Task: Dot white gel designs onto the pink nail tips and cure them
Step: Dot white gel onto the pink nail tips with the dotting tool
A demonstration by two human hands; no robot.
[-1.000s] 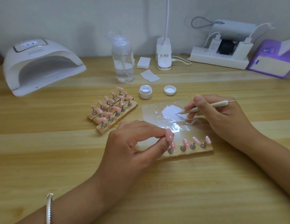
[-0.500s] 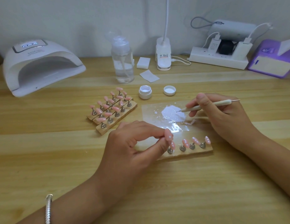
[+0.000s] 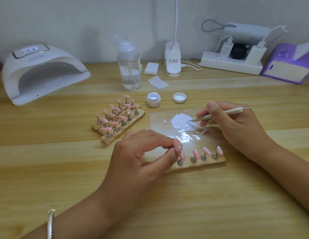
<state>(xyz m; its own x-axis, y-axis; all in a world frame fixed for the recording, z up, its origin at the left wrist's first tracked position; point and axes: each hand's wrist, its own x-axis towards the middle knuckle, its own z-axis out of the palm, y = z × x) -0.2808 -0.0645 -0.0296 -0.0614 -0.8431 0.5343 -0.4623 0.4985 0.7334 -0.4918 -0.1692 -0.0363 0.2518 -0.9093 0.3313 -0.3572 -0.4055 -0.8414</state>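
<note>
Head view: left hand (image 3: pixel 141 163) pinching a pink nail tip (image 3: pixel 178 146) between thumb and forefinger, just above the near wooden strip (image 3: pixel 200 165) with four more dotted tips on metal stands; right hand (image 3: pixel 236 128) gripping a dotting tool (image 3: pixel 219 114), point touching the white gel puddle (image 3: pixel 182 122) on a clear sheet (image 3: pixel 157 121); open gel pot (image 3: pixel 153 99) and its lid (image 3: pixel 179 97) just behind; three strips of plain pink tips (image 3: pixel 118 118) to the left; curing lamp (image 3: pixel 40 71) far left on the wooden table (image 3: pixel 64 169).
</note>
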